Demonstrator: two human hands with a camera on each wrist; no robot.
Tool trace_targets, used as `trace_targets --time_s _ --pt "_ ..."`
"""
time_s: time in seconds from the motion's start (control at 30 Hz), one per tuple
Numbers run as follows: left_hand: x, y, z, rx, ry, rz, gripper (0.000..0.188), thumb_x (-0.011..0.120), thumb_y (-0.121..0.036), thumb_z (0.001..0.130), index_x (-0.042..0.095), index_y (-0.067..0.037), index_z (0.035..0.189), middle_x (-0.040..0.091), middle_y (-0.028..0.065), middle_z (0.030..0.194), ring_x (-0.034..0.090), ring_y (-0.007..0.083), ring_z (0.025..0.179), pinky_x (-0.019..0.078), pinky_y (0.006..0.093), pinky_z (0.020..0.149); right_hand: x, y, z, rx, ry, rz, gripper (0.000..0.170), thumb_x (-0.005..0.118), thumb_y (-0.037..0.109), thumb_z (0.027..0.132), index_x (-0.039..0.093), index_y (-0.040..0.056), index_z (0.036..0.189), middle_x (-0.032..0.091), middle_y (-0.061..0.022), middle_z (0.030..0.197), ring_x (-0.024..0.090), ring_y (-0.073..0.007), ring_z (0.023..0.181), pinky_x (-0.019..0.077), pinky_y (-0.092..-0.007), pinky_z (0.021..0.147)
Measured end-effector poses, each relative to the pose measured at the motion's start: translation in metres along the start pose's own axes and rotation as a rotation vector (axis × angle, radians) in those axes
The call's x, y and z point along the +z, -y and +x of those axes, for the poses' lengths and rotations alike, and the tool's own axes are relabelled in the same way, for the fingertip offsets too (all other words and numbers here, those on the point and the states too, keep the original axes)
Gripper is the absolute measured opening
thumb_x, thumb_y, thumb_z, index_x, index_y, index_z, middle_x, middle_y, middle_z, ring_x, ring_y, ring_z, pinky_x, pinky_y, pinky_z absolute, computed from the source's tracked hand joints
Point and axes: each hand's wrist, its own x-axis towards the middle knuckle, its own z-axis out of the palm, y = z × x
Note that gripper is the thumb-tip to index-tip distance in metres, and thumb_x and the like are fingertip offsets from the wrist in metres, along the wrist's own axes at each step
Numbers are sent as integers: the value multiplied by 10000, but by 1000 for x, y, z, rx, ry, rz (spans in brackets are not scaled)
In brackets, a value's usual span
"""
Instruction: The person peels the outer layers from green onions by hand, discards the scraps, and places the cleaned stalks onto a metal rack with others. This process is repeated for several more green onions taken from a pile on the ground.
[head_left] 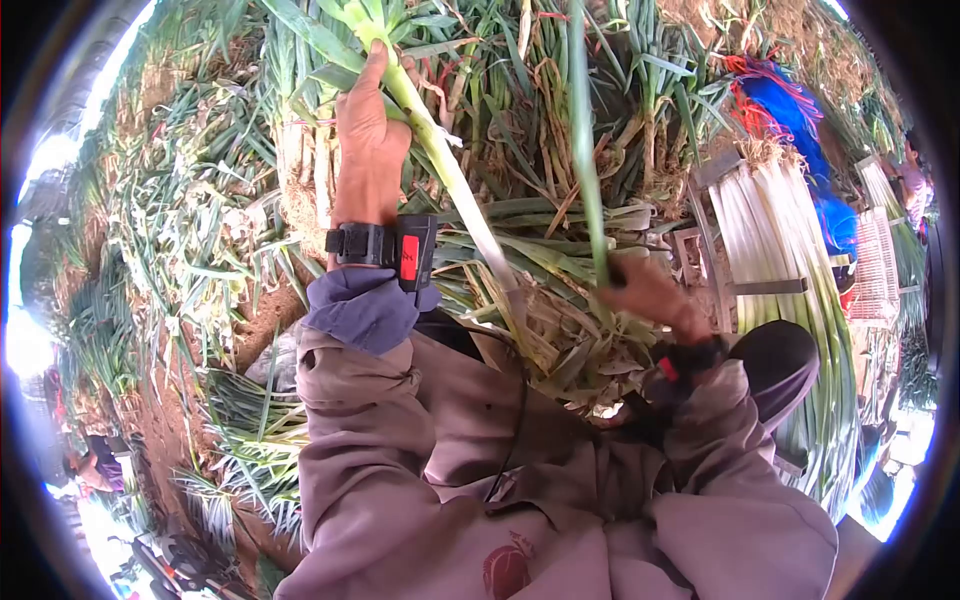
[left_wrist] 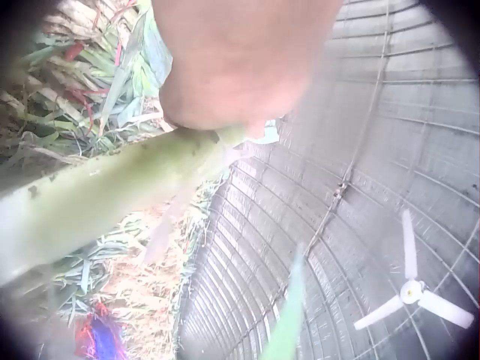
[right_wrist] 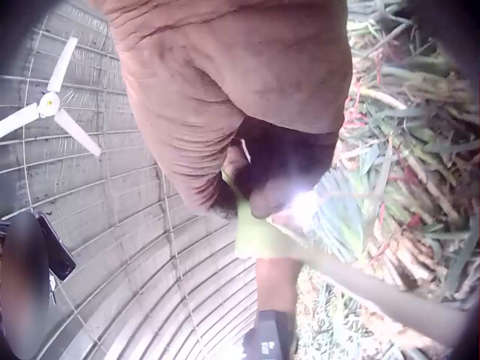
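Note:
In the head view my left hand [head_left: 372,128] grips a long green onion [head_left: 440,155] just below its green leaves, thumb along the stalk. The stalk slants down to the right, its white root end over a heap of stripped leaves [head_left: 560,335]. Its pale green shaft [left_wrist: 97,187] crosses the left wrist view. My right hand [head_left: 650,297], blurred, holds the lower end of a long green leaf [head_left: 582,130] that stands nearly upright. In the right wrist view curled fingers pinch a pale green piece [right_wrist: 259,238]; the fingertips are partly in shadow.
Green onions with leaves [head_left: 640,90] stand packed ahead, and more lie loose at left [head_left: 200,230]. On the right, a bundle of white-stalked onions [head_left: 765,215] rests in a metal frame [head_left: 770,286]. Beyond it lies blue netting [head_left: 790,115].

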Motion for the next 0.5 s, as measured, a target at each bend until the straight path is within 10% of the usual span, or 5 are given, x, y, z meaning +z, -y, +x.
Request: trace_targets --time_s 0.07,0.23,0.5 --pt "13 -7 -17 -99 -49 76 337 755 -131 881 605 0 1153 683 117 966 667 242 858 580 397 800 56 -86 -7 38 135 -637 406 662 397 914 658 39 1105 693 -172 919 673 -351 832 537 -435 756" --pt "23 18 -18 -78 139 41 352 678 -63 895 583 -26 1232 685 153 1078 677 284 957 571 428 851 -4 45 14 -83 -347 161 430 683 371 911 638 28 1167 677 -211 1050 660 -378 981 523 -450 839" --pt "35 54 -40 -146 241 112 407 637 -36 885 543 -16 1281 628 105 1110 643 248 950 544 387 801 -19 141 93 -634 -889 -359 507 747 346 845 594 21 1204 609 -178 1060 661 -323 934 547 -420 809"
